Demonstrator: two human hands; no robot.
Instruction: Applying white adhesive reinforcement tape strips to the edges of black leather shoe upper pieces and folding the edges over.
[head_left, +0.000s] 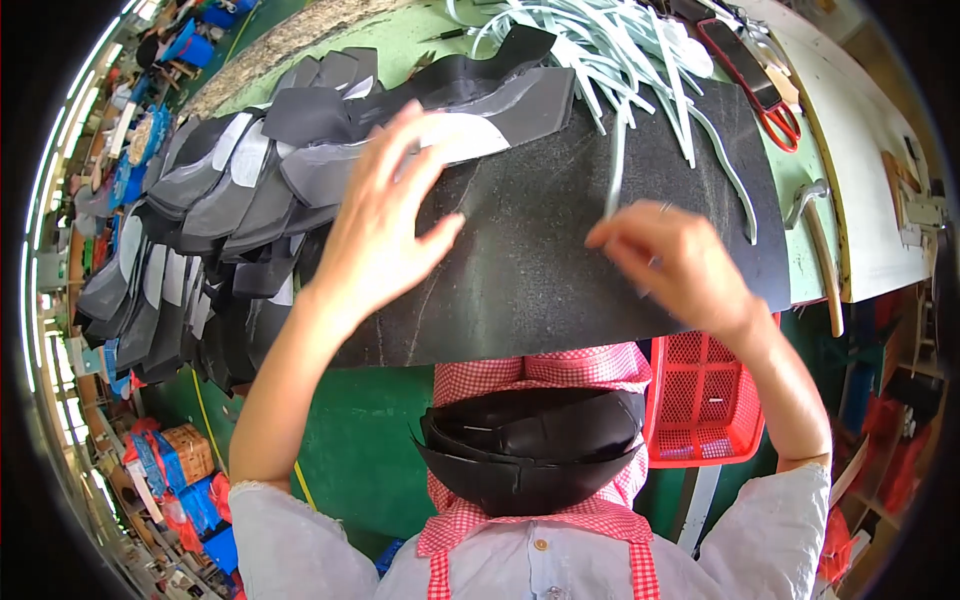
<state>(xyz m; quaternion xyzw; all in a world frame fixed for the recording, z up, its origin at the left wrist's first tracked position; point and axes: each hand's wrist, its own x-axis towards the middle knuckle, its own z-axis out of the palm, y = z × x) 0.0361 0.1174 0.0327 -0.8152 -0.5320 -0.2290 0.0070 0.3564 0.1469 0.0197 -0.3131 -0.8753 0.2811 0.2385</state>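
Observation:
My left hand (385,220) is open, fingers apart, over a dark grey curved foam-like piece (535,105) with a white patch. No grip on that piece shows. Further left, several similar grey pieces (225,205) overlap in a heap. Over the black mat (520,260), my right hand (685,260) is closed, thumb and forefinger pinched at the lower end of a pale blue-white strip (617,165). That strip hangs down from a tangled pile of such strips (590,45) at the far side.
Nested black curved pieces (530,455) rest on my lap over a red checked apron (580,365). A red plastic basket (700,400) stands below the table's right side. Red-handled scissors (780,128), a phone (738,60) and a hammer (822,250) lie at the right.

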